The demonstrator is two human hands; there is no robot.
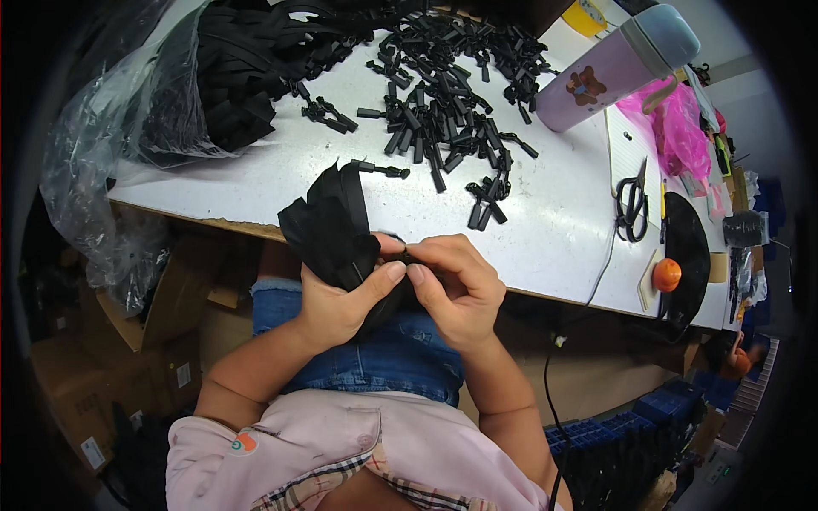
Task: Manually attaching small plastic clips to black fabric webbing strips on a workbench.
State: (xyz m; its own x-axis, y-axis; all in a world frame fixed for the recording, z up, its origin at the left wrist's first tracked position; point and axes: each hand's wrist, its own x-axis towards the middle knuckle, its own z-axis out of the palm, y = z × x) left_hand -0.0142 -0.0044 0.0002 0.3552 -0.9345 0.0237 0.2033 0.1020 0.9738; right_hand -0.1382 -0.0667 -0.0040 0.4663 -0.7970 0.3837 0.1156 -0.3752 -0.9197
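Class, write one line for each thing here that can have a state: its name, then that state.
Left hand: closed around the black strip bundle
Right hand: finger and thumb pinching a small dark part
Black strip bundle: bunched, bent
Clear bag: open, wrinkled
Black pulls: loosely heaped
Bottle: lid on
Scissors: lying down, blades apparently together
Pink bag: crumpled

- Cardboard boxes [128,375]: are bearing dark lettering and white labels [93,452], the print being too small for reading.
- Pink shirt [332,434]: is carrying an orange-and-green emblem [246,442].
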